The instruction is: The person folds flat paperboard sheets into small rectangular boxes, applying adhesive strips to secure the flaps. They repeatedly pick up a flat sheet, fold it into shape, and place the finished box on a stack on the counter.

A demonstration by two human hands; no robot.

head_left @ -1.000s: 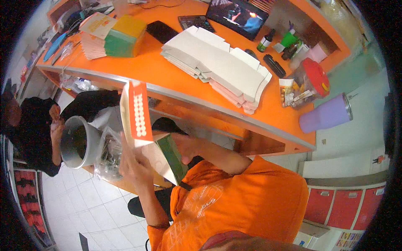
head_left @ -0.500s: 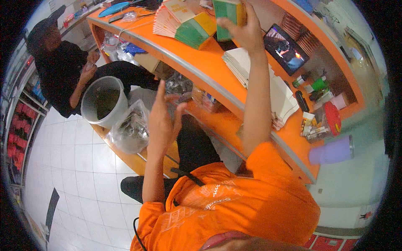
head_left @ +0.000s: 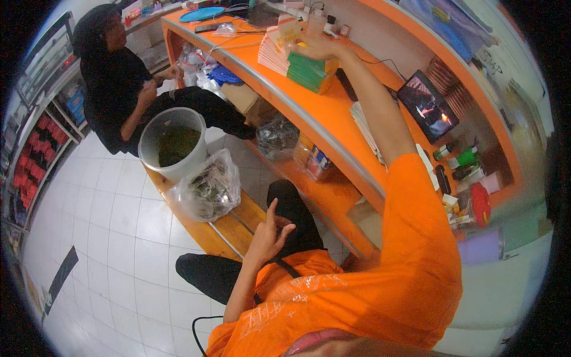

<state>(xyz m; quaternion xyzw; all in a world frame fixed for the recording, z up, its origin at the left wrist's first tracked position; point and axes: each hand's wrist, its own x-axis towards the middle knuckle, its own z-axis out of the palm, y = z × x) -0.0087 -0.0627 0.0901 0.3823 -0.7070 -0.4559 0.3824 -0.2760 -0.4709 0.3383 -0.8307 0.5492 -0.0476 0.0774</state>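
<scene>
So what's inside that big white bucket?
The white bucket holds something dark green, filling it partway. What lies beneath that is hidden. Neither hand is near it.

under your right hand [head_left: 318, 47] sits a stack of green and orange flat cartons [head_left: 306, 70], lying level on the orange worktop [head_left: 333, 113], fingers resting on its top.

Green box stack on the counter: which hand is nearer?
Right. The right hand rests on top of the green box stack; the left hand is empty, down over the person's lap, far from it.
</scene>
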